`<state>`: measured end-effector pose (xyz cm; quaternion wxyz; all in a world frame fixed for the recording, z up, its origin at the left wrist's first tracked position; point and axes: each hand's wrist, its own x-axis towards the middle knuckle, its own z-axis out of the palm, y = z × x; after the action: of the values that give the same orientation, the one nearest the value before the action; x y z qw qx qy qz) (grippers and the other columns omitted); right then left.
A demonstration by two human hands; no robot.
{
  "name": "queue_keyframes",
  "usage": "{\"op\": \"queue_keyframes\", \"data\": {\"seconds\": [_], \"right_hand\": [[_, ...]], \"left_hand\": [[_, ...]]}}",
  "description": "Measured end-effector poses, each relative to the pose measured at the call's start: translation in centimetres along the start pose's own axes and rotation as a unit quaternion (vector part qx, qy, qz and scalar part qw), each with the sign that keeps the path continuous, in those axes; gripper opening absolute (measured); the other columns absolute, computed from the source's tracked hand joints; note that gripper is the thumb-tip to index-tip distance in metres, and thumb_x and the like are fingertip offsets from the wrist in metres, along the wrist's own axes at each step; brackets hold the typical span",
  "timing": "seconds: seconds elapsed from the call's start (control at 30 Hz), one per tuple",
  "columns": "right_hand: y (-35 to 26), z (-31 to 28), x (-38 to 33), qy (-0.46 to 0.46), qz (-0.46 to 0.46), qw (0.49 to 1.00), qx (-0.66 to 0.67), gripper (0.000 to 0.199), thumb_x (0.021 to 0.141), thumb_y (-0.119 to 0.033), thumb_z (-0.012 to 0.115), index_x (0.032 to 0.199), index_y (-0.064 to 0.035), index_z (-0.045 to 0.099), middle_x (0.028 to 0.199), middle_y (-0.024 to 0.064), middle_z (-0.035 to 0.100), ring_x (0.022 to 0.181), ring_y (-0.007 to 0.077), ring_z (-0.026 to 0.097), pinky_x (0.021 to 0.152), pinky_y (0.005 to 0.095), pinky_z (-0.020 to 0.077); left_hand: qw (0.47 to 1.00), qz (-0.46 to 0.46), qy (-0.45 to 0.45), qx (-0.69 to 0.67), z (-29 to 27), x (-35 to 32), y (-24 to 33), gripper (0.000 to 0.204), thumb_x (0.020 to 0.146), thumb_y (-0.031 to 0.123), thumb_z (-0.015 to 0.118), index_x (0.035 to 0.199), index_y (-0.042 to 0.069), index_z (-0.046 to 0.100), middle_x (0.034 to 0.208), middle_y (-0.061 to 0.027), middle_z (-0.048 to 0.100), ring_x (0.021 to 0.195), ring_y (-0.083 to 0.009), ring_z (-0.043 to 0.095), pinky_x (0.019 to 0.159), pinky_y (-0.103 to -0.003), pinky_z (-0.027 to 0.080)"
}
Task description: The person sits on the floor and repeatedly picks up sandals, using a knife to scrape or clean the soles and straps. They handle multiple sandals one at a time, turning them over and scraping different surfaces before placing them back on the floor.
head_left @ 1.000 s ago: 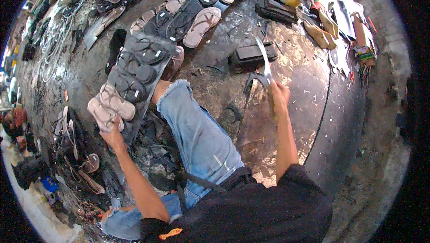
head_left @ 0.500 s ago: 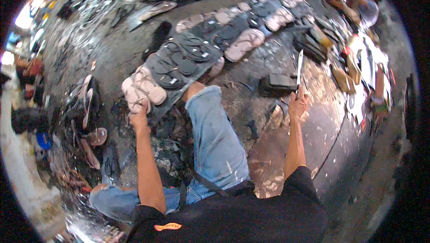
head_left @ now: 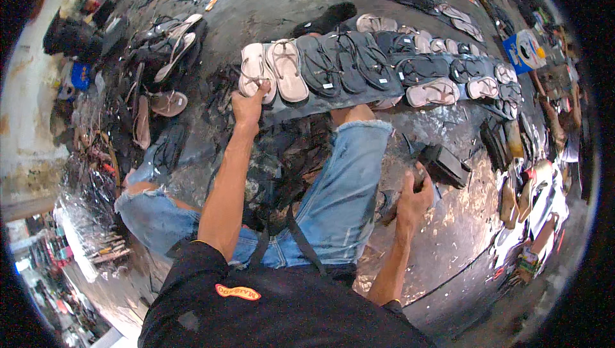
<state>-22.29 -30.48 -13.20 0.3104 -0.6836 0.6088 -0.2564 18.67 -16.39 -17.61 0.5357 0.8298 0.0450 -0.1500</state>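
My left hand (head_left: 246, 107) pinches the near end of a pale beige thong sandal (head_left: 254, 69), the leftmost in a row on a dark board (head_left: 288, 115). Beside it lies a matching beige sandal (head_left: 287, 75), then several black thong sandals (head_left: 349, 59) with small white labels. Lower right, my right hand (head_left: 413, 202) is closed, thumb up, around the dark handle of a knife (head_left: 419, 179); its blade does not show plainly from this angle. Just beyond that hand sits a black block (head_left: 444, 165), apart from the fingers.
More beige and black sandals (head_left: 432, 93) continue rightward along the row. Loose sandals (head_left: 168, 103) lie on the left. A pile of shoe parts (head_left: 525, 200) is at the right, near a blue box (head_left: 522, 52) and another person's arm (head_left: 549, 114). My jeans-covered knee (head_left: 362, 133) is close to the board.
My view has turned left, so the sandals and block appear farther right. The knife's long pale blade, upright before, no longer shows plainly. My left hand stays on the beige sandal.
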Motion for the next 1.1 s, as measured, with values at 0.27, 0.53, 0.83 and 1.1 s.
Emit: {"op": "queue_keyframes", "data": {"seconds": [0.27, 0.53, 0.83, 1.1], "right_hand": [[-11.5, 5.4, -4.0, -0.310, 0.016, 0.918, 0.246, 0.032, 0.105, -0.025, 0.057, 0.132, -0.0092, 0.056, 0.071, 0.0009, 0.059, 0.057, 0.0111, 0.054, 0.051, 0.0286, 0.0443], [-16.2, 6.0, -11.2, -0.501, -0.148, 0.852, 0.035, 0.027, 0.105, -0.025, 0.055, 0.117, -0.0025, 0.059, 0.073, 0.0048, 0.058, 0.059, 0.0154, 0.047, 0.057, 0.0348, 0.0432], [-16.6, 11.1, -14.0, -0.506, -0.146, 0.833, -0.168, 0.040, 0.101, -0.041, 0.059, 0.100, -0.0003, 0.060, 0.075, 0.0260, 0.064, 0.070, 0.0479, 0.063, 0.064, 0.0513, 0.0475], [-16.5, 20.6, -12.7, -0.463, -0.251, 0.838, -0.142, 0.045, 0.097, -0.041, 0.065, 0.087, 0.0025, 0.066, 0.075, 0.0267, 0.068, 0.069, 0.0504, 0.064, 0.065, 0.0577, 0.0509]], "left_hand": [[0.989, -0.136, 0.054, -0.013, -8.8, -2.3, -10.6, 0.087, 0.074, 0.051, 0.088, 0.118, -0.018, 0.061, 0.113, -0.0249, 0.068, 0.104, -0.0300, 0.065, 0.094, -0.040, 0.049], [0.930, -0.243, 0.046, -0.272, -12.8, -4.7, -6.7, 0.071, 0.079, 0.041, 0.086, 0.120, -0.012, 0.064, 0.114, -0.0182, 0.068, 0.099, -0.0253, 0.067, 0.079, -0.041, 0.054], [0.906, -0.311, 0.034, -0.286, -13.0, -5.6, -4.9, 0.055, 0.088, 0.032, 0.080, 0.122, -0.007, 0.065, 0.113, -0.0155, 0.070, 0.096, -0.0233, 0.069, 0.081, -0.040, 0.056], [0.886, -0.267, 0.001, -0.378, -13.1, -5.9, -6.3, 0.045, 0.089, 0.041, 0.078, 0.118, 0.008, 0.067, 0.100, -0.0040, 0.071, 0.078, -0.0175, 0.068, 0.065, -0.033, 0.055]]}}
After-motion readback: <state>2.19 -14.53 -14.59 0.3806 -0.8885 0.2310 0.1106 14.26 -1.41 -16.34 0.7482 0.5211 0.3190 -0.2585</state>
